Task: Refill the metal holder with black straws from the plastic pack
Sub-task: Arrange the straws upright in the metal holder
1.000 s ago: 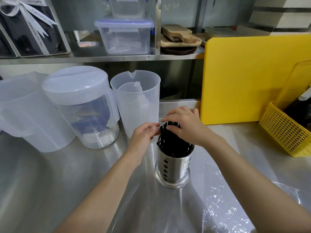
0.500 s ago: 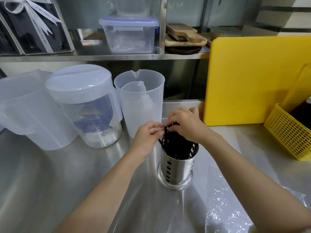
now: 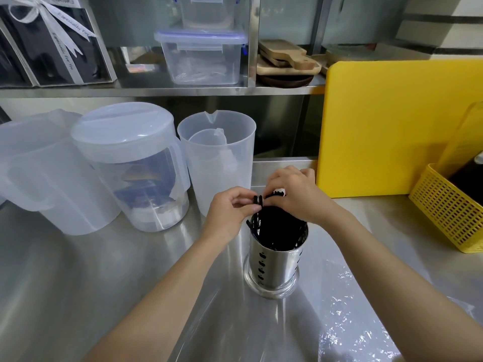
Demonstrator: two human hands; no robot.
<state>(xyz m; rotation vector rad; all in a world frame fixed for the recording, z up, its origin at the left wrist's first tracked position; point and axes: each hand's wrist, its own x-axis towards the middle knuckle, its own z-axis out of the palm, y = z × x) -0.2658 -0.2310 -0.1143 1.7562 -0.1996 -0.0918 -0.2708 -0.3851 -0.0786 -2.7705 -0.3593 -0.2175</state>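
Observation:
A perforated metal holder stands upright on the steel counter, packed with black straws. My left hand pinches the tops of a few straws at the holder's left rim. Over the top of the bundle, my right hand curls its fingers on the straw ends. The clear plastic pack lies flat and crumpled on the counter, in front of and to the right of the holder, under my right forearm.
Three translucent plastic jugs stand at the back left. A yellow cutting board leans at the back right beside a yellow mesh basket. A shelf above carries clear lidded boxes and wooden boards.
Both hands have closed in tighter on the straw tops; the left fingers now pinch a few straws at the left rim. The holder stays in place while the view drifts slightly.

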